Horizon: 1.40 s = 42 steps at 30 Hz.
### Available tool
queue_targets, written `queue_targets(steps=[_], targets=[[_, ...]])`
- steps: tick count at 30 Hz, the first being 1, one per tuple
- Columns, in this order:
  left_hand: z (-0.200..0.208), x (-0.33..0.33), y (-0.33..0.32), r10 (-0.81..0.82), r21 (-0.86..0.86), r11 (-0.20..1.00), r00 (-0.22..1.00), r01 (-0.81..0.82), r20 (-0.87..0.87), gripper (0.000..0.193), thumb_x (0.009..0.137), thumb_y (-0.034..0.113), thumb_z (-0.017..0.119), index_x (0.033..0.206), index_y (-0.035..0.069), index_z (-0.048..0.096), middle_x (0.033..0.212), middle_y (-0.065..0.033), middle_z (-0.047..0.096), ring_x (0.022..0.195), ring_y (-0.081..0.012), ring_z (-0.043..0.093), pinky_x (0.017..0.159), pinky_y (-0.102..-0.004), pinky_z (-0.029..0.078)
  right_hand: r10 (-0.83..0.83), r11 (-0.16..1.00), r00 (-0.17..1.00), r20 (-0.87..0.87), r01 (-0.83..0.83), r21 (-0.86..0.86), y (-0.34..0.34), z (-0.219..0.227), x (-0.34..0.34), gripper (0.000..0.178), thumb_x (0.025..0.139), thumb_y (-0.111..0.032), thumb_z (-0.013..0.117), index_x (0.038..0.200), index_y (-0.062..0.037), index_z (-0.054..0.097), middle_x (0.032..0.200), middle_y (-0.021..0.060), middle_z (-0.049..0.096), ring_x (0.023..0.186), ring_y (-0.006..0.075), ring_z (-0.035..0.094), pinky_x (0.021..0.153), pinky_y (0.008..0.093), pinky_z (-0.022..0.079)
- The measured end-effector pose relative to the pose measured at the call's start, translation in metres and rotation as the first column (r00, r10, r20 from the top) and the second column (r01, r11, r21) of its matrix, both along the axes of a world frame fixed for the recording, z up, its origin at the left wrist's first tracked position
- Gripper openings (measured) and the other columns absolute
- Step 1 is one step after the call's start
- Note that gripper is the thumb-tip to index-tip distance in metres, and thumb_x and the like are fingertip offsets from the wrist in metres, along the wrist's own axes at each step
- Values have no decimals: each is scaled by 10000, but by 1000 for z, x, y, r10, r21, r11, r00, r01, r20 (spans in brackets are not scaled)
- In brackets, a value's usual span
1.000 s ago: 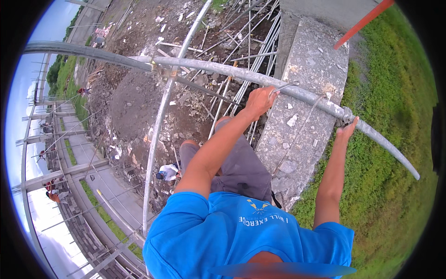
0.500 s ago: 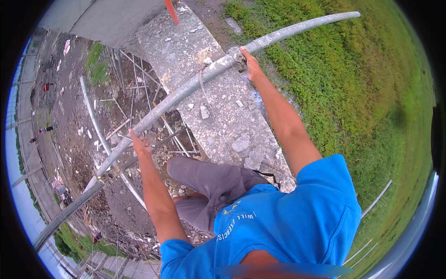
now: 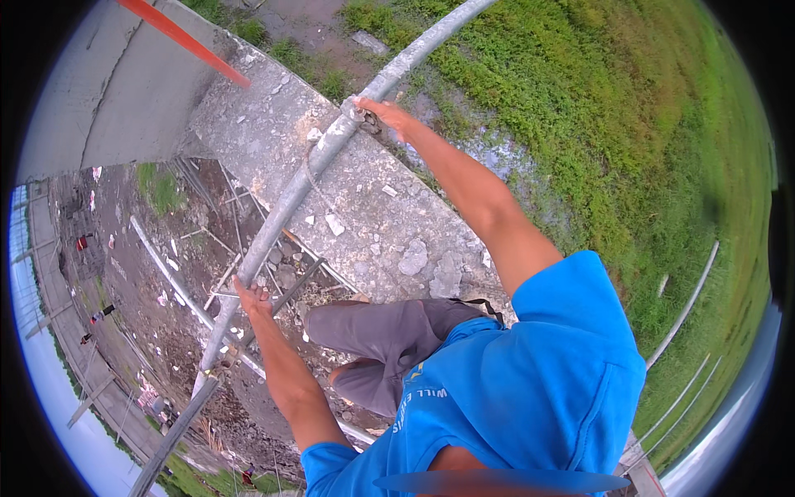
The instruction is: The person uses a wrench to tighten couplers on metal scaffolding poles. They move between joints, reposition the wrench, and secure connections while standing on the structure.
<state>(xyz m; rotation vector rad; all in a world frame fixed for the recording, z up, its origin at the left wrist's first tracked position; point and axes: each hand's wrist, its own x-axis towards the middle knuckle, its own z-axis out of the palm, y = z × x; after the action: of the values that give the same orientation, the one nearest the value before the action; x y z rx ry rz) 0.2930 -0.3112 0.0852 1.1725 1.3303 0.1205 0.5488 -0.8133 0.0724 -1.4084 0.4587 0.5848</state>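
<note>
A long grey metal scaffold pipe (image 3: 286, 207) slants across the concrete ledge in front of me. My right hand (image 3: 387, 116) grips its upper stretch, next to a metal clamp (image 3: 364, 123) fixed around it. Lower on the pipe, my left hand (image 3: 254, 298) is closed against it, its fingers partly hidden; a short thin metal bar (image 3: 219, 294) sticks out beside that hand. Between my hands a cord loop (image 3: 310, 168) hangs around the pipe. The pipe's lower end meets another, darker pipe (image 3: 178, 431) at a joint.
Broken bits lie on the rough concrete ledge (image 3: 397, 224) under the pipe. An orange bar (image 3: 186, 43) juts out by a grey concrete slab (image 3: 66, 116). More scaffold poles (image 3: 170, 269) stand over rubble far below on the left. Grass (image 3: 613, 166) spreads to the right.
The pipe has turned steeper in view, its upper end now running past the top edge. Both hands stay on it. My view has shifted too, showing more of the orange bar and slab.
</note>
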Motion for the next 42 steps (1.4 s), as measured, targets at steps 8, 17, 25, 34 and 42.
queue_targets(steps=[8,17,25,34,42], targets=[[19,-16,-10,-78,164,981,984,105,-158,769,930,657,608,1295,-19,592,777,11,474,564,-95,371,473,-255,270,-310,944,925,220,273,183,33,-26,-19,952,885,-757,566,1491,-29,468,1545,196,458,1443,346,394,1192,480,275],[56,-83,-78,-287,207,945,944,252,161,315,1078,249,419,1204,22,597,703,-18,520,567,-130,547,494,-290,469,-330,783,856,398,483,-392,8,-20,-6,585,990,-573,550,1210,-36,623,1284,182,635,1201,354,583,1018,466,431],[74,-66,-91,-381,718,276,759,639,-528,422,905,354,769,1109,-11,712,881,-228,689,861,-421,671,792,-473,515,948,229,89,306,475,-850,-71,49,39,568,815,-324,796,1294,-88,601,1244,80,647,1287,275,560,1159,511,363],[81,46,-74,-458,498,-243,354,832,-816,593,784,323,857,1277,79,637,1233,-140,600,971,-369,702,800,-483,577,983,-153,93,-158,-55,-987,-10,34,79,310,782,-178,738,1066,-81,665,1022,135,748,961,316,733,952,499,502],[71,55,-65,-542,503,-307,286,808,-790,518,797,361,841,1170,60,646,1130,-112,608,889,-382,699,758,-491,558,993,-84,88,-77,74,-994,-10,34,75,271,752,-200,746,979,-69,679,902,143,735,865,322,727,844,485,511]])
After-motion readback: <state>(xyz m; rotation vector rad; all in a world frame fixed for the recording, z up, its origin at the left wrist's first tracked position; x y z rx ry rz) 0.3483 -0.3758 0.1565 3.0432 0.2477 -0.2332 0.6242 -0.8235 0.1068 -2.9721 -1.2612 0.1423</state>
